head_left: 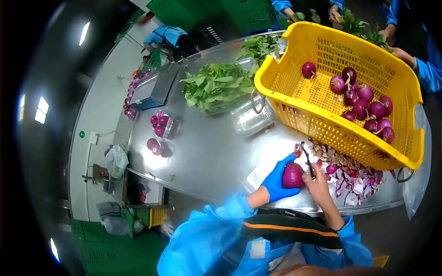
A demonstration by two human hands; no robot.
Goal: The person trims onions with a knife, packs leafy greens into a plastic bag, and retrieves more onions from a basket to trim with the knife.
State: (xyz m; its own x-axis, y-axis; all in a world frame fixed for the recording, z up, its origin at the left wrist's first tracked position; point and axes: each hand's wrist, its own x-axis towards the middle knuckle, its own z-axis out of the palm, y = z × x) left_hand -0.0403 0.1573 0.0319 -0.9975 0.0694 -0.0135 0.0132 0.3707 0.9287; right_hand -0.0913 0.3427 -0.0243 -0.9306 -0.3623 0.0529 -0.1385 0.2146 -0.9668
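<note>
My left hand (276,183), in a blue glove, is wrapped round a red onion (293,175) above the metal table's front edge. Bare and just right of it, my right hand (317,185) grips dark scissors (307,160), whose blades point up and away beside the onion's top. A small purple piece (297,151) shows near the blade tips. Onion skins (357,184) lie in a heap to the right of my right hand. Behind them stands a large yellow basket (317,112) with several red onions (361,108) inside.
Leafy greens (218,85) fill a tray at the table's middle, beside an empty clear plastic box (253,117). Packed onions (160,123) and a metal box (154,87) stand further left. Co-workers' hands (403,54) hold greens beyond the basket. A plastic bag (416,184) hangs at the right edge.
</note>
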